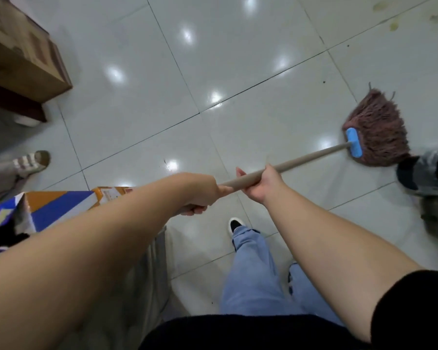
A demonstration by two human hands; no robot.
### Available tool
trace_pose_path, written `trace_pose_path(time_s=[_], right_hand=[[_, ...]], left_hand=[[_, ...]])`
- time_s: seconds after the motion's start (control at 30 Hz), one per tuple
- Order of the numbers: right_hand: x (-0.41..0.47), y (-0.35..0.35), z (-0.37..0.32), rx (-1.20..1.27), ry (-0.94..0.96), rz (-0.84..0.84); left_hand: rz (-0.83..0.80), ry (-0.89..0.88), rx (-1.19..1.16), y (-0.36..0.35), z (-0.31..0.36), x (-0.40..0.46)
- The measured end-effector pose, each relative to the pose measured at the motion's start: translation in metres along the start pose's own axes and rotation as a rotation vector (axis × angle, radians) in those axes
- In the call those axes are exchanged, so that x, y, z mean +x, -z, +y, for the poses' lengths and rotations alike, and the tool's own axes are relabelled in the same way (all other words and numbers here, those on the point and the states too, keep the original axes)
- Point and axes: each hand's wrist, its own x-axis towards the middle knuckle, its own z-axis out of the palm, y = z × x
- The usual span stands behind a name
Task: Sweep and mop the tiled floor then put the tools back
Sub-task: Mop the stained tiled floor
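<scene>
Brown mop strands (379,130) lie fanned on the tiled floor (142,79) at far right, blue clamp (354,145) at the end of the pole (311,157). Your right hand (263,184) is wrapped around the pole; your left hand (202,195) closes its fingers (200,209) on the near end.

Risks, as I judge them:
- Mop head sits touching or just beside a grey bundle (430,170) at the right edge; a further push would snag the strands or drag it.
- Another person's shoe (32,161) stands at left, well apart; a wide backswing could reach it.
- Yellowish stains (393,26) top right look unmopped; easy to miss.
- Wet gloss underfoot near your shoe (235,226): slip hazard.
</scene>
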Motion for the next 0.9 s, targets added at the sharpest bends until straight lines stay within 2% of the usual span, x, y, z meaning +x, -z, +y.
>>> trace_pose_path(time_s=[0.23, 0.47, 0.77, 0.9], right_hand=[[-0.006, 0.001, -0.04, 0.005, -0.021, 0.029], [-0.014, 0.02, -0.124, 0.048, -0.006, 0.051], [-0.033, 0.114, -0.373, 0.02, 0.089, 0.129], [-0.049, 0.13, -0.452, 0.189, 0.14, 0.096]], left_hand=[[-0.04, 0.028, 0.025, 0.016, 0.039, -0.003], [-0.034, 0.071, 0.052, 0.028, 0.133, -0.012], [-0.073, 0.004, -0.042, 0.008, 0.4, -0.001], [-0.091, -0.05, -0.045, 0.024, 0.488, 0.001]])
